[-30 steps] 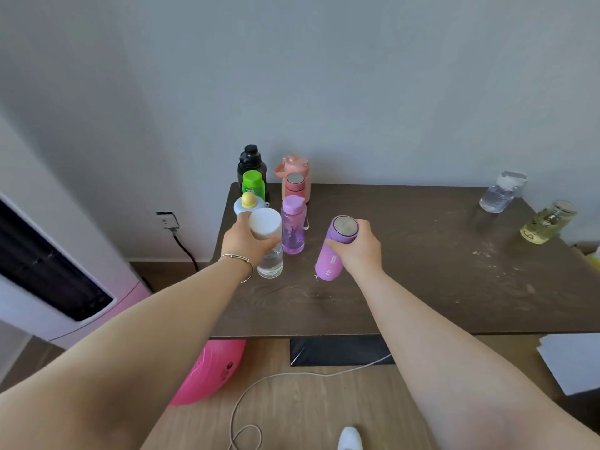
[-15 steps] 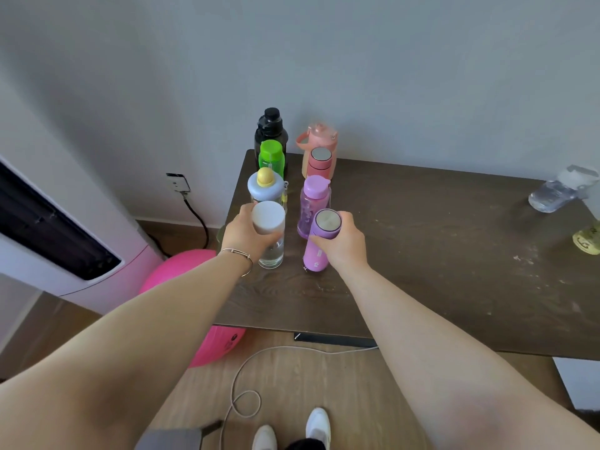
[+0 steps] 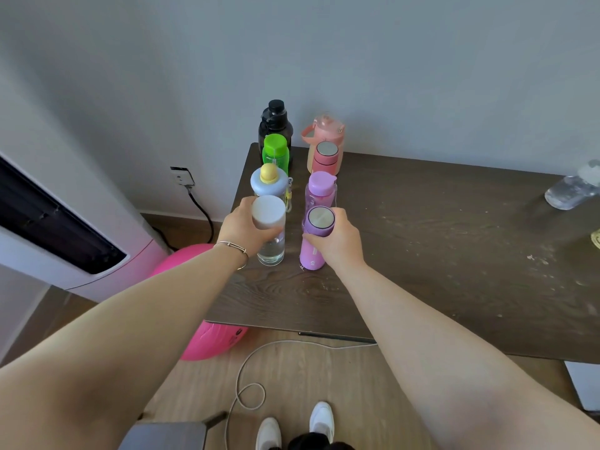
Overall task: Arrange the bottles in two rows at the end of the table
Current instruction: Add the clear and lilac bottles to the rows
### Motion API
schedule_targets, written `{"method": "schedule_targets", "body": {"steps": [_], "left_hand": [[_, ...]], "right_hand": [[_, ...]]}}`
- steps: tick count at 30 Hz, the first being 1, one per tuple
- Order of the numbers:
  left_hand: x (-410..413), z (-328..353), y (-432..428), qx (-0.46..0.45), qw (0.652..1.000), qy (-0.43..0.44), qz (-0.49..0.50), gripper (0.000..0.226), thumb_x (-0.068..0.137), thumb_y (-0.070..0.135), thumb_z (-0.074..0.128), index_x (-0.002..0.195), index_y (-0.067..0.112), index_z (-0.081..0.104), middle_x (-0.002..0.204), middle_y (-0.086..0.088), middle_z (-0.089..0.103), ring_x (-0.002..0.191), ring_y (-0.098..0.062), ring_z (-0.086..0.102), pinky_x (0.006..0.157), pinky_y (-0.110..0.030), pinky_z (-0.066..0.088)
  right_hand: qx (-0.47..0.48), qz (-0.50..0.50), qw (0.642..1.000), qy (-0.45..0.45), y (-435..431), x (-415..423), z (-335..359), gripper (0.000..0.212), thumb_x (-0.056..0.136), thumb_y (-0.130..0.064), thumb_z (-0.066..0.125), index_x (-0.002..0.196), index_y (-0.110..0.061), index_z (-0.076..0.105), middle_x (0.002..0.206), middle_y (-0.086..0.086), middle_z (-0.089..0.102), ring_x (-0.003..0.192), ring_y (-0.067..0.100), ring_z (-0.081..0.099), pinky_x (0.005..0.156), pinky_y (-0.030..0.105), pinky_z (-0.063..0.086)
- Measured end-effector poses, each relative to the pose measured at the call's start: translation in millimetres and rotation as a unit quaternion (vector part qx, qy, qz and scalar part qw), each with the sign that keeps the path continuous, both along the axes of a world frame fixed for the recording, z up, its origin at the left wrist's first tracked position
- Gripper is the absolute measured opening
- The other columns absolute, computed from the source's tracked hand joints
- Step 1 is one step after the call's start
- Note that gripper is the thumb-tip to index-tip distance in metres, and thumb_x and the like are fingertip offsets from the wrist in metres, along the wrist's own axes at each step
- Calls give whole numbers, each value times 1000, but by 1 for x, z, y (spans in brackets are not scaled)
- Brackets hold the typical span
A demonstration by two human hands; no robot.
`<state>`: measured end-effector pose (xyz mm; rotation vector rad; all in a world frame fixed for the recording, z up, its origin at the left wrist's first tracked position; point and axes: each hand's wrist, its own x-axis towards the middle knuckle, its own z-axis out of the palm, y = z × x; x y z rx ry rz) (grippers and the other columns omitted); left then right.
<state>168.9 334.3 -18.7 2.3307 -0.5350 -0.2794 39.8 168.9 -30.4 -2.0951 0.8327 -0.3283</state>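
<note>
Two rows of bottles stand at the left end of the dark wooden table (image 3: 422, 254). The left row holds a black bottle (image 3: 276, 125), a green bottle (image 3: 275, 151), a pale blue bottle with a yellow knob (image 3: 268, 181) and a clear white-capped bottle (image 3: 270, 232). My left hand (image 3: 243, 227) grips that clear bottle, which stands on the table. The right row holds a salmon jug (image 3: 324, 131), a small pink flask (image 3: 325, 157), a translucent purple bottle (image 3: 319, 191) and a lilac bottle (image 3: 315, 241). My right hand (image 3: 337, 241) grips the lilac bottle, upright on the table.
A clear bottle (image 3: 571, 190) lies at the table's far right, and a yellowish bottle (image 3: 596, 238) shows at the frame edge. On the floor are a pink ball (image 3: 207, 336) and a white cable (image 3: 250, 378). A white appliance (image 3: 65, 238) stands left of the table.
The lilac bottle went from tilted and away from the rows to upright in front of the purple bottle. The clear bottle stays in my left hand. The view shifted left and down.
</note>
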Motion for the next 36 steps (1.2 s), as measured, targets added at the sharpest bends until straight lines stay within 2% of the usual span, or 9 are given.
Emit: {"method": "schedule_targets", "body": {"steps": [6,11,14,17,19,24,26,29,36], "left_hand": [[1,-2,4,14,1000,1,-19,79,65,52,77,129,26,40,103,6,50,90,-18,50,69,-30,42],[-1,1,5,26,999,2,-31,82,68,44,78,134,24,35,118,-4,54,93,-20,49,74,-32,44],[-3,9,3,63,996,-26,-55,83,73,43,76,139,19,32,127,-11,52,104,-28,54,80,-36,47],[-4,21,2,148,981,-72,-97,89,79,47,71,146,12,25,135,-13,44,117,-34,48,88,-45,48],[-7,28,2,205,963,-127,-122,87,81,49,69,145,11,25,139,-13,41,123,-33,42,92,-46,45],[-18,43,0,263,918,-245,-169,77,81,52,64,139,12,31,137,-10,41,127,-31,39,103,-46,38],[-23,48,-3,268,908,-269,-179,75,83,54,61,138,12,31,137,-10,41,128,-31,38,104,-47,37],[-32,54,-11,265,898,-293,-196,78,86,55,57,143,11,27,145,-13,36,136,-32,32,109,-47,33],[-55,72,-44,247,886,-308,-243,76,88,48,57,146,10,25,149,-13,31,140,-33,24,112,-45,28]], "right_hand": [[-2,5,1000,0,4,-4,-2,68,71,-35,86,125,-25,45,119,-5,63,108,20,61,86,37,55],[-11,17,999,25,3,-2,2,69,72,-35,85,125,-22,43,121,-1,62,109,23,61,85,38,54],[-37,27,998,42,3,-1,7,70,73,-35,84,127,-22,42,122,1,60,108,23,60,84,37,53],[-94,59,991,78,2,-1,15,75,77,-32,82,137,-18,39,128,6,56,113,25,58,90,44,54],[-152,86,978,112,2,-4,21,77,80,-32,79,141,-17,35,129,10,54,114,28,57,87,47,55],[-296,143,927,183,-2,-19,38,79,81,-34,76,145,-15,32,134,11,51,118,30,53,82,45,56],[-338,132,911,195,-5,-29,45,72,84,-36,74,142,-17,36,136,8,53,120,29,52,85,41,55],[-373,102,896,215,-11,-47,53,68,88,-39,69,144,-17,38,139,8,52,128,30,48,98,41,47],[-395,46,882,255,-39,-103,68,61,93,-42,60,146,-19,39,143,9,50,135,31,43,112,45,36]]}}
